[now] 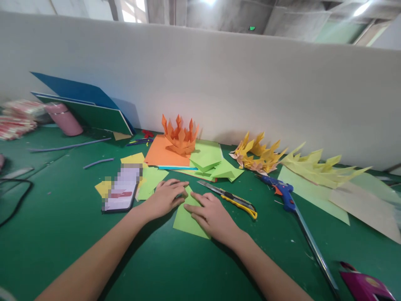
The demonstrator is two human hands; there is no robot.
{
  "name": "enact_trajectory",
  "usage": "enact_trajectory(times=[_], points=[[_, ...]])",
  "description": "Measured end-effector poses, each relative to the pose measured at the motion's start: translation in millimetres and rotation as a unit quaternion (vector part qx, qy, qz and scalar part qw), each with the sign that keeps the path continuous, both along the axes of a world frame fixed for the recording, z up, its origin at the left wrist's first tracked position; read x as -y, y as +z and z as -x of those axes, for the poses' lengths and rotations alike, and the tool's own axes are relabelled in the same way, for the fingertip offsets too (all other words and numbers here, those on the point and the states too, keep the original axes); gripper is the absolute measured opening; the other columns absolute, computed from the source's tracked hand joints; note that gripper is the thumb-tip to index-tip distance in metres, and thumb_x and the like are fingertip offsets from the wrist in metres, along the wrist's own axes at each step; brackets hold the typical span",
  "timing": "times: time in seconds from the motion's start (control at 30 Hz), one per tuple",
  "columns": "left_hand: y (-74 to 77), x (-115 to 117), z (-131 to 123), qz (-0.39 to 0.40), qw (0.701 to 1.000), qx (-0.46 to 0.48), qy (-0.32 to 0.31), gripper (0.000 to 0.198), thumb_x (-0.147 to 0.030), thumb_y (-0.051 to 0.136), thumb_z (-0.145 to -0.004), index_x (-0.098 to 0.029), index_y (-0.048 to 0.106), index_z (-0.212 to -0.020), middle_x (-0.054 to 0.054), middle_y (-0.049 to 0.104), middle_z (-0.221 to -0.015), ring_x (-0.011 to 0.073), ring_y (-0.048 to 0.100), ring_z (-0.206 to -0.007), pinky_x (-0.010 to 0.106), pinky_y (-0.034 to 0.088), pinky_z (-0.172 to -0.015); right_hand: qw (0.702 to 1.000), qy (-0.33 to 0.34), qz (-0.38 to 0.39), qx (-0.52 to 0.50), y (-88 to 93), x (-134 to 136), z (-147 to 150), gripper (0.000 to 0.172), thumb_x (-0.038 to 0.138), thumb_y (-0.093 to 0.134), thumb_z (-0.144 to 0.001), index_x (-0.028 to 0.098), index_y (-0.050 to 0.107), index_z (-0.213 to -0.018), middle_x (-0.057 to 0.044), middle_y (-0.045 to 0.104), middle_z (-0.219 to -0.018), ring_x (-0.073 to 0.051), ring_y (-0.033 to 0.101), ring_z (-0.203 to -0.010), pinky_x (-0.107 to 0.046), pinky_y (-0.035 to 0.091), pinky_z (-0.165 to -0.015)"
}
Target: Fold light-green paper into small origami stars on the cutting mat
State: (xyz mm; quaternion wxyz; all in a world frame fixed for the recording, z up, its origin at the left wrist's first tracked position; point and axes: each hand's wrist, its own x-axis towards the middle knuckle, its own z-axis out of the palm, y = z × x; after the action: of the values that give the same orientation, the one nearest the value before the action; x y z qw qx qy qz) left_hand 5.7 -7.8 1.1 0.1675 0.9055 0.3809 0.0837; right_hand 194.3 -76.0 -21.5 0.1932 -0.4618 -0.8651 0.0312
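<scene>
A light green sheet of paper (191, 225) lies on the table under both hands, its upper end narrowing to a point. My left hand (166, 195) rests along the paper's upper left edge, fingers stretched forward over it and thumb low beside them. From the right, my right hand (214, 215) lies on the same sheet with its fingers spread and pressed on the paper. Neither hand wraps round anything. A yellow utility knife (239, 202) with its blade out lies just beyond my right hand. Left of my left hand is a phone (123, 188), its screen lit and partly blurred.
Behind stand an orange paper crown (181, 142), a yellow one (258, 154) and a pale yellow spiky strip (326, 169). Green sheets (206, 154) lie near the wall. A blue glue gun (282, 192) and a magenta tool (365, 284) are right; a pink bottle (64, 120) leans left.
</scene>
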Motion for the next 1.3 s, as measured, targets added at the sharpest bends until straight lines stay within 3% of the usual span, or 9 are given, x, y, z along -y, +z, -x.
enact_trajectory(times=[0.13, 0.23, 0.33, 0.47, 0.7, 0.87, 1.07, 1.17, 1.3], points=[[1.0, 0.0, -0.7, 0.003, 1.0, -0.009, 0.011, 0.01, -0.024, 0.051, -0.087, -0.025, 0.059, -0.092, 0.002, 0.05, -0.136, 0.0277, 0.039, -0.123, 0.053, 0.028, -0.096, 1.0, 0.001, 0.009, -0.006, 10.7, 0.6, 0.7, 0.023, 0.033, 0.054, -0.088, 0.024, 0.068, -0.103, -0.008, 0.063, -0.116, -0.02, 0.047, -0.08, -0.036, 0.039, -0.074], [0.0, -0.6, -1.0, 0.001, 1.0, -0.011, 0.015, 0.01, -0.023, 0.053, -0.086, -0.025, 0.059, -0.093, 0.001, 0.051, -0.136, 0.0282, 0.039, -0.122, 0.054, 0.027, -0.097, 1.0, -0.001, -0.009, -0.016, 14.0, 2.8, -3.5, 0.03, 0.039, 0.047, -0.091, 0.019, 0.069, -0.09, -0.007, 0.069, -0.088, -0.018, 0.046, -0.07, -0.033, 0.036, -0.066], [-1.8, -1.9, -0.4, -0.001, 1.0, -0.003, 0.019, 0.01, -0.023, 0.055, -0.084, -0.026, 0.06, -0.092, -0.001, 0.052, -0.135, 0.0288, 0.039, -0.121, 0.055, 0.025, -0.097, 0.999, 0.011, -0.042, -0.031, 11.9, 6.2, -14.7, 0.044, 0.034, 0.033, -0.096, 0.017, 0.066, -0.071, -0.006, 0.063, -0.063, -0.018, 0.044, -0.063, -0.032, 0.032, -0.061], [-4.3, -2.7, 0.6, -0.011, 1.0, 0.011, 0.019, 0.009, -0.025, 0.056, -0.084, -0.027, 0.06, -0.092, -0.002, 0.053, -0.133, 0.0289, 0.04, -0.118, 0.054, 0.026, -0.096, 0.996, 0.044, -0.061, -0.057, 9.8, 10.1, -30.8, 0.051, 0.028, 0.03, -0.096, 0.018, 0.054, -0.053, -0.002, 0.05, -0.049, -0.016, 0.042, -0.058, -0.03, 0.03, -0.058], [-15.9, 4.1, -0.4, -0.092, 0.996, 0.005, -0.002, 0.028, -0.023, 0.045, -0.089, -0.037, 0.062, -0.107, -0.001, 0.055, -0.131, 0.0307, 0.037, -0.119, 0.057, 0.02, -0.097, 0.992, 0.082, -0.081, -0.052, 13.0, 9.4, -31.9, 0.047, 0.024, 0.033, -0.094, 0.019, 0.048, -0.05, -0.001, 0.045, -0.047, -0.014, 0.038, -0.055, -0.03, 0.029, -0.058], [-16.0, 8.7, -4.2, -0.123, 0.992, 0.0, 0.005, 0.033, -0.02, 0.044, -0.087, -0.036, 0.062, -0.109, 0.0, 0.057, -0.127, 0.0299, 0.04, -0.115, 0.057, 0.017, -0.101, 0.99, 0.116, -0.069, -0.039, 6.0, 12.7, -29.5, 0.047, 0.027, 0.031, -0.094, 0.02, 0.048, -0.052, 0.0, 0.042, -0.047, -0.014, 0.037, -0.053, -0.029, 0.028, -0.055], [-9.1, 7.3, -2.9, -0.14, 0.99, -0.021, 0.014, 0.04, -0.019, 0.049, -0.075, -0.029, 0.056, -0.113, 0.006, 0.057, -0.112, 0.028, 0.045, -0.106, 0.055, 0.021, -0.099, 0.979, -0.061, -0.104, -0.163, -4.1, 6.1, -36.0, 0.042, 0.029, 0.034, -0.094, 0.02, 0.051, -0.057, -0.001, 0.045, -0.051, -0.015, 0.042, -0.054, -0.028, 0.031, -0.055], [-7.7, 7.3, -2.7, -0.13, 0.991, 0.017, 0.017, 0.036, -0.016, 0.05, -0.068, -0.024, 0.055, -0.103, 0.006, 0.057, -0.11, 0.0274, 0.045, -0.107, 0.051, 0.024, -0.098, 0.981, -0.071, -0.063, -0.169, -5.8, 2.5, -35.1, 0.029, 0.036, 0.041, -0.092, 0.018, 0.06, -0.08, -0.001, 0.052, -0.059, -0.016, 0.048, -0.06, -0.028, 0.037, -0.059], [-6.2, 9.6, -6.8, -0.12, 0.991, 0.062, 0.014, 0.03, -0.011, 0.048, -0.066, -0.022, 0.049, -0.093, 0.005, 0.061, -0.104, 0.025, 0.048, -0.105, 0.049, 0.024, -0.099, 0.982, -0.078, -0.042, -0.166, -6.1, 1.6, -29.0, 0.029, 0.043, 0.048, -0.088, 0.018, 0.058, -0.097, -0.004, 0.058, -0.073, -0.02, 0.052, -0.071, -0.032, 0.042, -0.069]])
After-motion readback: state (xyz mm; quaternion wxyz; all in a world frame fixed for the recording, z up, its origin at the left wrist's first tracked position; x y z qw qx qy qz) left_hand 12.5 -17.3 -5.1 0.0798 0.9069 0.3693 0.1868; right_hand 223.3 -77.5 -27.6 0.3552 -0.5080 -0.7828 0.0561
